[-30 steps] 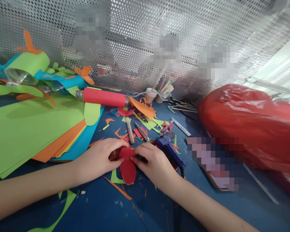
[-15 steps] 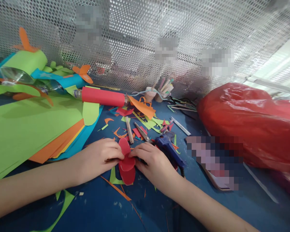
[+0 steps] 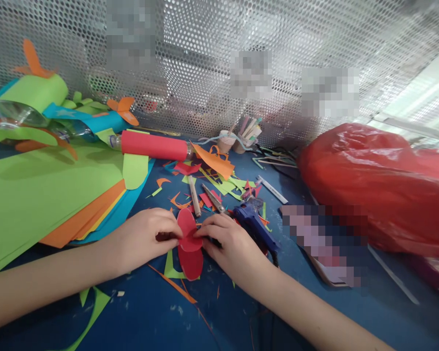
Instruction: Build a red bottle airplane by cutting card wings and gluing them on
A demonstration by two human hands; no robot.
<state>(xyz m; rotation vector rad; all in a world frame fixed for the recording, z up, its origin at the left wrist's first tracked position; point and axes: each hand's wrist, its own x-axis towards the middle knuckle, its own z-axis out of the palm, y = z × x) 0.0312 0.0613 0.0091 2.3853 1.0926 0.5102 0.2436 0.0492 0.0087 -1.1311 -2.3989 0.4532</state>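
Between my hands is a red paper propeller shape (image 3: 190, 263) with rounded blades, one pointing away from me and one towards me. My left hand (image 3: 155, 239) pinches its left side near the middle. From the right, my right hand (image 3: 229, 241) has its fingertips closed on the middle part. A blue glue gun (image 3: 256, 226) lies just beyond my right hand. Scissors (image 3: 213, 198) and a pale marker (image 3: 194, 196) rest behind the red paper. Under the near blade, a green paper scrap (image 3: 171, 268) sticks out.
A red-wrapped bottle (image 3: 153, 145) lies behind, near a stack of coloured paper (image 3: 58, 180) at left. Cups of pens (image 3: 227, 142) stand by the perforated metal panel (image 3: 205, 58). At right are a phone-like object (image 3: 331, 278) and a big red plastic bag (image 3: 373, 190).
The red paper's middle part has shifted slightly and its far blade shows more fully. My left fingers have moved a little leftward. The whole view has drifted slightly.
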